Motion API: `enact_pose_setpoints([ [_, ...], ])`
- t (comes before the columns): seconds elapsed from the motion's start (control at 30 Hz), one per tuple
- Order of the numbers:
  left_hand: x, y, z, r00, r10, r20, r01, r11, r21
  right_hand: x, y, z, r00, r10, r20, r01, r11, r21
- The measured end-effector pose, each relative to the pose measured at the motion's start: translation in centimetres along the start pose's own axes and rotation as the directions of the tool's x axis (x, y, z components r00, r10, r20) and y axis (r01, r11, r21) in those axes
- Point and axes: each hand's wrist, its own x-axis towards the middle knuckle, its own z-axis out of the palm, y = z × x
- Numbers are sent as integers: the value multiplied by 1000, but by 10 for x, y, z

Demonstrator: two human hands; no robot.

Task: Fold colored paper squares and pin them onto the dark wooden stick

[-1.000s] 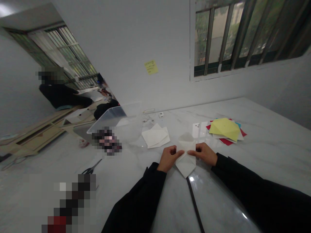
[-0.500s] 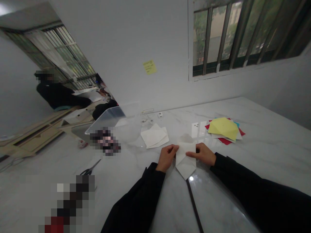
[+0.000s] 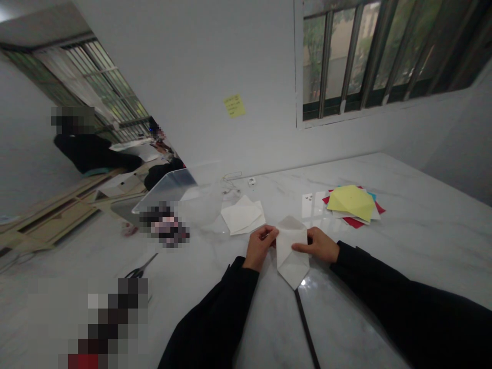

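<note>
A folded sheet of white paper (image 3: 291,251) lies on the marble table, its lower point facing me. My left hand (image 3: 261,247) pinches its left edge, and my right hand (image 3: 317,245) holds its right edge with the fingertips. A loose pile of white paper (image 3: 242,216) rests just beyond my left hand. Farther right is a stack of coloured origami paper (image 3: 351,203), topped by a creased yellow sheet, with red and blue edges showing beneath.
A pair of scissors (image 3: 139,271) lies at the table's left, near a pixelated object (image 3: 164,230) and a clear plastic panel (image 3: 171,189). A dark strip (image 3: 305,328) runs across the table below the paper. A seated person (image 3: 90,152) is at far left.
The white paper's upper flap has opened upward, with its far corner now standing higher between my hands. My hands have moved slightly apart along its edges.
</note>
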Motion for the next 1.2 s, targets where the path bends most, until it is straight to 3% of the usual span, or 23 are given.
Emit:
enact_pose_setpoints([
  [0.47,-1,4,0,1000,26,-6,-26,1000,17,-1,-4,-1,999,18,51,-20,999,28],
  [0.67,-2,6,0,995,91,-28,-86,987,134,1,-5,-5,998,61,14,-63,993,105],
  [0.77,-9,12,1,982,180,57,-189,944,271,2,-3,-8,986,115,-120,-96,984,151],
  [0.87,-17,20,5,935,276,224,-344,863,371,3,0,-10,952,177,-249,-131,973,190],
  [1.0,-25,24,10,871,329,364,-468,781,413,4,4,-8,943,176,-281,-128,975,181],
  [1.07,-26,22,12,875,336,349,-466,779,419,4,5,-5,951,156,-266,-119,981,151],
  [1.2,-24,16,14,901,375,218,-434,792,430,4,6,-1,959,126,-255,-98,988,123],
])
